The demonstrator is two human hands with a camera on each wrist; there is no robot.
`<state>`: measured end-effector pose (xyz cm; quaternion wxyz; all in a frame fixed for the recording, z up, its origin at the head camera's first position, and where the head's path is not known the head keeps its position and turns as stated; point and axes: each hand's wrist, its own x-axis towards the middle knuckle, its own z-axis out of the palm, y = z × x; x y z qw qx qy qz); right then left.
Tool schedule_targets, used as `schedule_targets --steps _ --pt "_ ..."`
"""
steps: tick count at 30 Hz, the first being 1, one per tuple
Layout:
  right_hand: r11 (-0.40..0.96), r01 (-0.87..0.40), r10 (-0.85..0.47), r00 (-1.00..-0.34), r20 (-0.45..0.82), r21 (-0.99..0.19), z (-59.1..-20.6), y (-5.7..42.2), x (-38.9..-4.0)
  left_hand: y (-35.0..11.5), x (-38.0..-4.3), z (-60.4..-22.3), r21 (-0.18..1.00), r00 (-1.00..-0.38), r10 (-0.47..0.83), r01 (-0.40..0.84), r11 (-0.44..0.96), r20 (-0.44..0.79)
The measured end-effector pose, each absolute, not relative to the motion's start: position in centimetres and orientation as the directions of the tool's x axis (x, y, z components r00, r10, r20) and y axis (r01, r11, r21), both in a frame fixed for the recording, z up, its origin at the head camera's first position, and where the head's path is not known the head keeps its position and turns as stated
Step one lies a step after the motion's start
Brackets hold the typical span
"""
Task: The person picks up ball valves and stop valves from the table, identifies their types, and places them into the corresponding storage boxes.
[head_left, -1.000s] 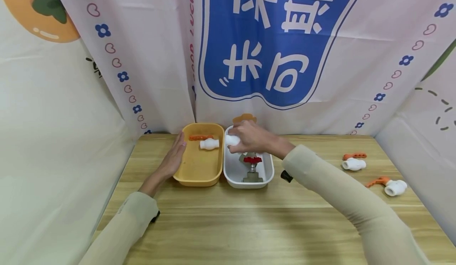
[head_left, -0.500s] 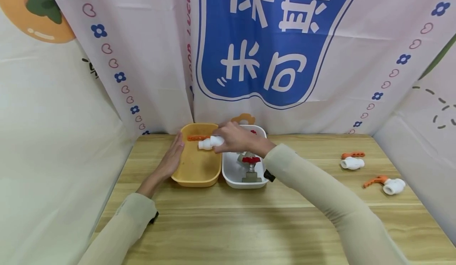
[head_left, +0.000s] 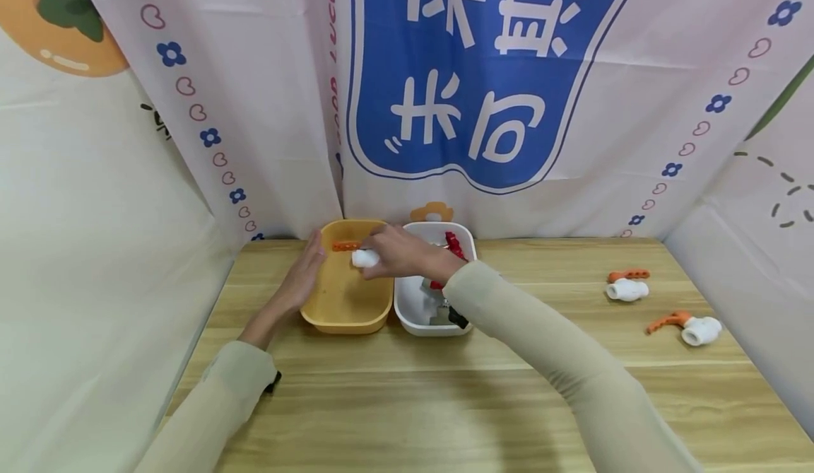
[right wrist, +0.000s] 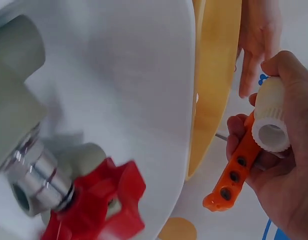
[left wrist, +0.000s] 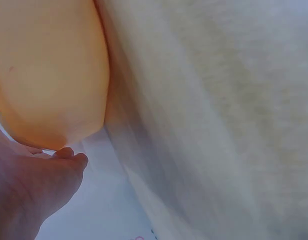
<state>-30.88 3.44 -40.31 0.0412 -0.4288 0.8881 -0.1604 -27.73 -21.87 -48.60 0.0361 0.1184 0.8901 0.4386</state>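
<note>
My right hand [head_left: 397, 254] grips a white ball valve [right wrist: 272, 112] with an orange lever [right wrist: 233, 170], over the yellow bin [head_left: 346, 310]. In the head view, a white valve body [head_left: 364, 258] shows at the fingertips, and an orange lever [head_left: 345, 246] lies behind it in the bin. My left hand [head_left: 304, 271] rests against the left side of that bin with its fingers straight. In the left wrist view, the fingertips [left wrist: 69, 152] meet its edge. My right hand hides part of the bin's contents.
Right beside the yellow bin stands a white bin [head_left: 416, 328], holding grey-green valves with red handwheels [right wrist: 101, 200]. Two more white ball valves with orange levers lie at the table's right: one farther back [head_left: 627, 289], another nearer [head_left: 702, 331]. A printed curtain [head_left: 286, 176] hangs behind the table.
My right hand has moved left from the white bin to over the yellow bin, carrying the ball valve. The left hand stays at the yellow bin's side; the head view has shifted slightly.
</note>
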Motion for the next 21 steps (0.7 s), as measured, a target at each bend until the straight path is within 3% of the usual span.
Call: schedule_targets --steps 8,21 --pt "0.561 -0.758 -0.796 -0.605 0.035 -0.333 -41.0 1.8 -31.5 -21.8 -28.5 -48.2 0.811 -0.974 0.226 0.143 0.568 0.013" --pt "0.599 -0.732 -0.765 -0.642 0.036 -0.325 -42.0 -0.1 -31.5 -21.9 -28.6 -49.1 0.852 -0.967 0.253 0.137 0.505 0.006"
